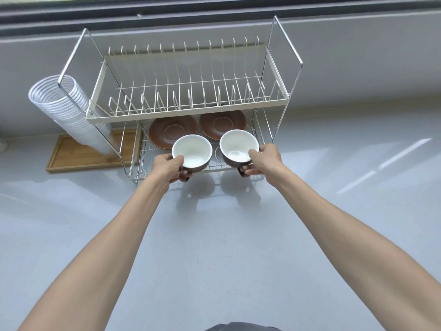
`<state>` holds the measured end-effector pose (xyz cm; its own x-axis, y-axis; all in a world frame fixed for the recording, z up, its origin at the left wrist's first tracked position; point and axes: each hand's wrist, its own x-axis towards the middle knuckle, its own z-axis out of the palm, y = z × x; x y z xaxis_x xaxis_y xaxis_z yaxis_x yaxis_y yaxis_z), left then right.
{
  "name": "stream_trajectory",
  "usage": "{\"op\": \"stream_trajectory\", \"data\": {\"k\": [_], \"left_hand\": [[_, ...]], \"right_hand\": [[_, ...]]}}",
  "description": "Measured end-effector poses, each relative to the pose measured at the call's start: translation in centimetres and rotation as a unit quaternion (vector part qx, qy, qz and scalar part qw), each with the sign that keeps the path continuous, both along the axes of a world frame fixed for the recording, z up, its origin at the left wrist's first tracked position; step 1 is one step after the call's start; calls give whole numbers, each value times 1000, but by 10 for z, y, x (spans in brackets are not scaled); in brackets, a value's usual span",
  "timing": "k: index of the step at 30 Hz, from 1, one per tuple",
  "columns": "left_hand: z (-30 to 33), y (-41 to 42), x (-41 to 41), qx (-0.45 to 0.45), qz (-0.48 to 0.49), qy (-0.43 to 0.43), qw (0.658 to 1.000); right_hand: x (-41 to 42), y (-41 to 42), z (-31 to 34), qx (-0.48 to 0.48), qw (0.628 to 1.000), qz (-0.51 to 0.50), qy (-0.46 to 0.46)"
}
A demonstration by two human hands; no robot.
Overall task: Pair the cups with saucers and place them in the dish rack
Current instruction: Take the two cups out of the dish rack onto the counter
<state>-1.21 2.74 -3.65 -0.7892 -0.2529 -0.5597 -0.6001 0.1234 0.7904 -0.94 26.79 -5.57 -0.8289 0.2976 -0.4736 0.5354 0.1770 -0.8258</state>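
Two cups [192, 149] [239, 145] held; no writing.

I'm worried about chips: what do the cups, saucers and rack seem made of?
Cups and saucers: probably glazed ceramic, glossy brown, cups white inside with soft highlights. Dish rack: metal wire, lower tier and frame shiny like chrome, upper tier apparently cream-coated.

A wooden tray [78, 154] lies on the grey table [214, 247], a tilted stack of clear plastic cups [69, 111] partly over it, beneath a window ledge [358, 27].
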Motion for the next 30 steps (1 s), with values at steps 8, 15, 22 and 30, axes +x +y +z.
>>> {"op": "stream_trajectory", "data": {"k": [8,15,22,30], "left_hand": [[18,6,34,-20,-39,44,998],[10,35,69,0,-87,28,996],[-10,86,83,-2,-170,9,985],[-27,164,78,22,-226,-14,974]], "right_hand": [[50,20,10,-19,1000,3,9],[103,51,7,-20,1000,-21,11],[143,103,-2,-12,996,-94,-1],[165,161,-18,-1,981,-195,-7]]}}
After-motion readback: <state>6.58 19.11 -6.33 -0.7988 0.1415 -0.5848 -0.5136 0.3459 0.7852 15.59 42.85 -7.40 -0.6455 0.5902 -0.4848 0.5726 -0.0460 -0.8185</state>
